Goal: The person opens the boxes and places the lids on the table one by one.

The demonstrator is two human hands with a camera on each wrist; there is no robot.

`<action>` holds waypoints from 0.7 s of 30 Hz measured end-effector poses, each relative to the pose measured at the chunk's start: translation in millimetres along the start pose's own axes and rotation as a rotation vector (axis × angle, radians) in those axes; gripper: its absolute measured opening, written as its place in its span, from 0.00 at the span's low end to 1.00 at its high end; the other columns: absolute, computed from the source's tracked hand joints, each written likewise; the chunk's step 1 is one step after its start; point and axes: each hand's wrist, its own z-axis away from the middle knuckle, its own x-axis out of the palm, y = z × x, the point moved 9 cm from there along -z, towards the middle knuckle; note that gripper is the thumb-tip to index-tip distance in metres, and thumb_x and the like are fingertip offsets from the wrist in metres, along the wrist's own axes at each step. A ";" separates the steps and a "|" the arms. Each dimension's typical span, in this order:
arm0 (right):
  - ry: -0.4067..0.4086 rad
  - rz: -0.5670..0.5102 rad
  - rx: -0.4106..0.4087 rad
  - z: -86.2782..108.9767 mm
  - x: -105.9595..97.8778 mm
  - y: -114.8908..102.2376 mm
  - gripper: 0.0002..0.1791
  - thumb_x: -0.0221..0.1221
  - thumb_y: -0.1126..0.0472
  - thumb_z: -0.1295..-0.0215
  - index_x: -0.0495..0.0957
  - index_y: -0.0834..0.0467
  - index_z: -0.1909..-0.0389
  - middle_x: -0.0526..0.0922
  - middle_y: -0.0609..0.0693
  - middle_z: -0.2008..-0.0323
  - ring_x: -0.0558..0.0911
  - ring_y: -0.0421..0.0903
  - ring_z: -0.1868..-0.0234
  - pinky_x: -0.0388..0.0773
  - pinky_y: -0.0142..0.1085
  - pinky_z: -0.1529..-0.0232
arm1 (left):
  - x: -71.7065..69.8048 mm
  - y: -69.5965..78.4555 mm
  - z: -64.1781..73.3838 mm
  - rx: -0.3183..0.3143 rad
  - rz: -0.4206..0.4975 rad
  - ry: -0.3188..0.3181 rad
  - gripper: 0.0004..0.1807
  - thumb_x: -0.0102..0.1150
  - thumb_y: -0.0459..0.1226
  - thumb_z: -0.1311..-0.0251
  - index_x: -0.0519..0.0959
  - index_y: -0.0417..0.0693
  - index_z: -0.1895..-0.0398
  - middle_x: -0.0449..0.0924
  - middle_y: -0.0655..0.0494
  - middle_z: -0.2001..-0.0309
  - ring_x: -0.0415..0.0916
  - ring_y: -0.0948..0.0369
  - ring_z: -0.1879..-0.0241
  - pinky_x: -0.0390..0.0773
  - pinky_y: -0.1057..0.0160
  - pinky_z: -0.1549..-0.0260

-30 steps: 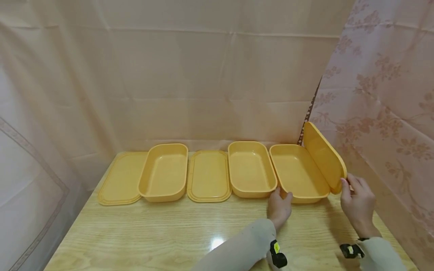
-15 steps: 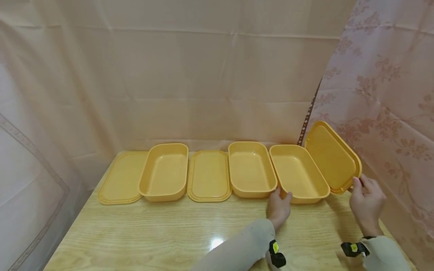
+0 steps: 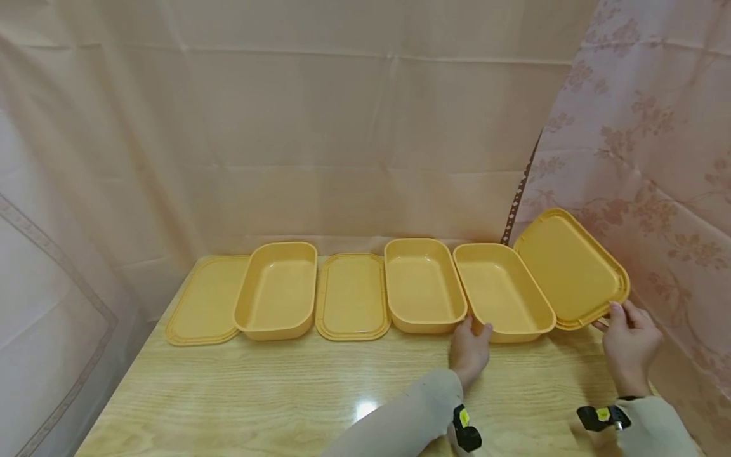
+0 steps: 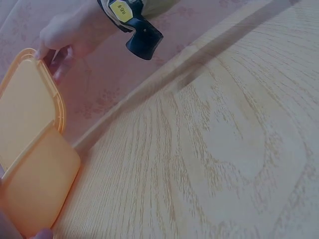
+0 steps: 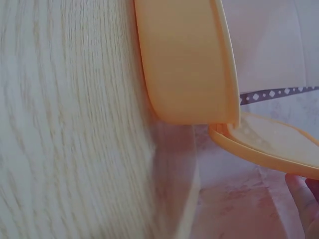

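Note:
In the head view, the right hand (image 3: pixel 631 348) pinches the near right corner of a yellow lid (image 3: pixel 573 270). The lid leans outward to the right, its left edge overlapping the right rim of an uncovered yellow container (image 3: pixel 514 337). At that container's near left corner is the left hand (image 3: pixel 471 354), thumb on the front wall and fingers at the left side, partly hidden in the gap. The left wrist view shows the tilted lid (image 4: pixel 27 99) beyond the container (image 4: pixel 45 181). From the right wrist view, the lid's raised rim (image 5: pixel 264 159) stands out past the container's wall (image 5: pixel 187 64).
A second uncovered container (image 3: pixel 425 289) stands close on the left. Further left are a flat lid (image 3: pixel 352 298), a third container (image 3: pixel 276 292) and another lid (image 3: pixel 208 301) partly under it. Cloth hangs behind; floral cloth (image 3: pixel 657 190) borders the wooden table (image 3: pixel 257 393) on the right.
The right hand has moved right, tipping the lid from nearly upright to an outward lean, so more of its inner face shows. The left hand and the containers have stayed put.

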 end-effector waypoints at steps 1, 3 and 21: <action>0.002 -0.053 0.026 -0.6 -1.0 5.1 0.19 0.54 0.64 0.30 0.76 0.66 0.42 0.72 0.40 0.67 0.79 0.25 0.69 0.76 0.15 0.72 | 0.4 -0.1 0.2 -0.003 0.003 -0.005 0.29 0.62 0.50 0.40 0.76 0.45 0.39 0.79 0.49 0.42 0.75 0.49 0.41 0.73 0.50 0.41; 0.001 -0.092 0.051 -1.5 -2.2 12.6 0.19 0.55 0.62 0.31 0.77 0.63 0.42 0.72 0.41 0.67 0.79 0.26 0.69 0.76 0.16 0.72 | 0.8 -0.5 0.1 -0.005 0.005 -0.009 0.29 0.61 0.50 0.40 0.76 0.45 0.38 0.79 0.48 0.41 0.75 0.49 0.40 0.72 0.50 0.40; 0.001 -0.308 0.231 -3.3 -7.3 49.3 0.15 0.57 0.63 0.32 0.81 0.60 0.47 0.80 0.38 0.70 0.80 0.30 0.71 0.78 0.20 0.77 | 1.6 -1.9 1.2 -0.012 0.033 -0.044 0.31 0.61 0.50 0.39 0.74 0.43 0.37 0.78 0.46 0.41 0.75 0.48 0.41 0.73 0.48 0.40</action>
